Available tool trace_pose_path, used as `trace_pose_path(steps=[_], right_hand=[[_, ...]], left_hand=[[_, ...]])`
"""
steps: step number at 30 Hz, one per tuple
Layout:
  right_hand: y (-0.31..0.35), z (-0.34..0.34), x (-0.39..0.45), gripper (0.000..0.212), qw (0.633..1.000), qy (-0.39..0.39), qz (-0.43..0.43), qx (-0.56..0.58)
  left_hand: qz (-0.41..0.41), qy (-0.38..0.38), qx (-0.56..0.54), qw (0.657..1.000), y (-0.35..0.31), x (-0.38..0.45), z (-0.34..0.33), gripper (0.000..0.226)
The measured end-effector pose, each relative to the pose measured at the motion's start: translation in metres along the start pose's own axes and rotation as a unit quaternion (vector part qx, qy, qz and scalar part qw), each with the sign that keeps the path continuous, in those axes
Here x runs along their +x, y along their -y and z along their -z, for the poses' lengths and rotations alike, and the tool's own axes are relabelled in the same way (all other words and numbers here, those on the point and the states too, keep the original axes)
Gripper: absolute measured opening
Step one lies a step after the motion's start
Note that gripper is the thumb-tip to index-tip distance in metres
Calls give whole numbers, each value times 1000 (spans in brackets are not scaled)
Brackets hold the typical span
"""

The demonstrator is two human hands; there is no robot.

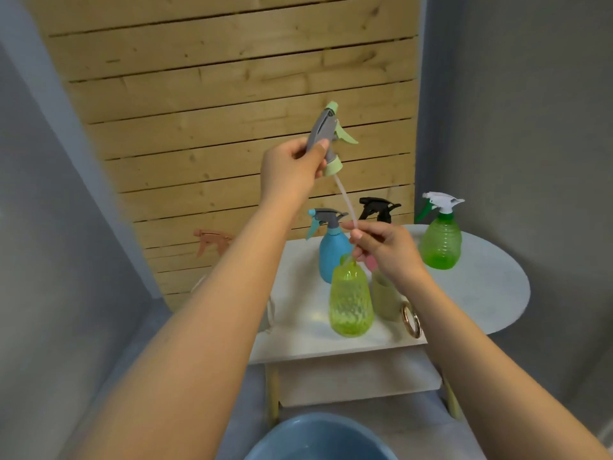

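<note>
The grey and pale-green trigger spray head (pixel 326 137) is held high by the left hand (pixel 292 167), whose fingers and thumb are curled round its body. This height seems chosen so that the long clear dip tube (pixel 345 200) hangs free above the bottle. The tube is pinched near its lower end between thumb and fingertips of the right hand (pixel 384 250), apparently to steer the limp tip. The tip is brought to the open neck of the yellow-green bottle (pixel 350 307); whether it is already inside cannot be told. The bottle is left standing upright on the white table (pixel 481 293), just in front of a blue spray bottle (pixel 328 250), so neither hand is needed to steady it.
</note>
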State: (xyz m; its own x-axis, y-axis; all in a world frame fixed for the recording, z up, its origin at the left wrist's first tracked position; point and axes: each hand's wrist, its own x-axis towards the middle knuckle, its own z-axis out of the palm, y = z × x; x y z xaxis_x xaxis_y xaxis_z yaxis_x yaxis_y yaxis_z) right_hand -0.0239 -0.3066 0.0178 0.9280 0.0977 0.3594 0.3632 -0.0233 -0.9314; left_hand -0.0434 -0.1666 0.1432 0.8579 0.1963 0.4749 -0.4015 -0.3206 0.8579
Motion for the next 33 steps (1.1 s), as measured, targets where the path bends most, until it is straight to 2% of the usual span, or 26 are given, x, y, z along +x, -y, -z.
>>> trace_pose_path(steps=[7, 10, 15, 20, 26, 28, 30, 33], right_hand=[[1, 1, 12, 18, 997, -63, 26, 24], [-7, -2, 16, 18, 998, -64, 18, 10], [-27, -12, 10, 21, 996, -53, -25, -67], [-30, -15, 7, 17, 977, -51, -40, -201], [-29, -6, 2, 16, 987, -12, -74, -144], [-29, -4, 1, 25, 990, -29, -76, -118], [-29, -3, 2, 28, 993, -57, -92, -46], [-29, -5, 2, 22, 988, -86, -112, 57]], left_hand=[[0, -52, -32, 998, 7, 12, -10, 23], [7, -49, -23, 999, 11, 11, -9, 24], [50, -44, 6, 998, 36, 3, -8, 25], [70, -21, 43, 996, 55, -5, -10, 25], [60, 17, 78, 995, 67, -13, -19, 25], [66, 64, 121, 988, 73, -19, -23, 17], [63, 102, 162, 979, 82, -28, -26, 9], [57, 122, 197, 971, 94, -39, -29, 16]])
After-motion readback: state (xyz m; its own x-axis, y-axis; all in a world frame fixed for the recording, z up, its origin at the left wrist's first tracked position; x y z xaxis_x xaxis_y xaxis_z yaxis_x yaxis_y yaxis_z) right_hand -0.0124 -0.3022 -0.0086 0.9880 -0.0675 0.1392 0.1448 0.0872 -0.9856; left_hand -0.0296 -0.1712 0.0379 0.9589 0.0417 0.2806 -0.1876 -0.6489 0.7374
